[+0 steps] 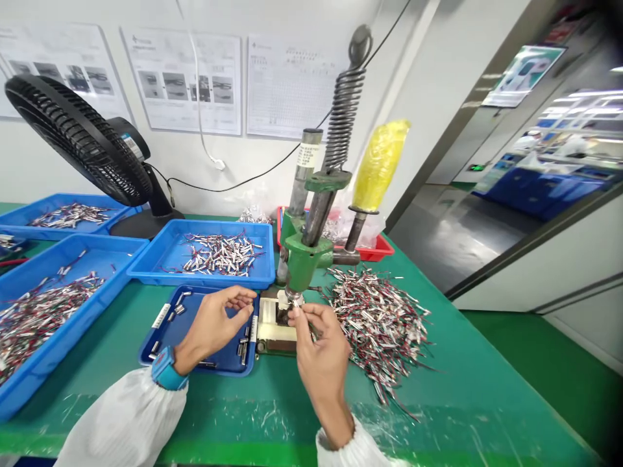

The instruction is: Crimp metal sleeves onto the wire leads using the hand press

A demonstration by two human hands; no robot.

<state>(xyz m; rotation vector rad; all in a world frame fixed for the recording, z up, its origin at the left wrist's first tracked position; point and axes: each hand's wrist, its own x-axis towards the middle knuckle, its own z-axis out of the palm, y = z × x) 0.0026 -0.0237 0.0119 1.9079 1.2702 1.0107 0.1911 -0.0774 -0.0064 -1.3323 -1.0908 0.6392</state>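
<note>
My right hand (321,347) is at the front of the green hand press (302,259), thumb and forefinger pinched on a small part under the press head; the part is mostly hidden. My left hand (217,324) hovers over the small blue tray (146,353), fingers curved and apart, with nothing seen between them. Several short metal cylinders (180,309) lie in that tray. The press base (272,331) sits between my hands. Right of it is a large pile of small metal parts with red and black wires (379,324).
Blue trays of wired parts (141,274) stand at the left and back, beside a black fan (78,136). Behind the press is a red tray (384,248). The press lever has a yellow-wrapped handle (382,165). The table's right edge slants toward the front.
</note>
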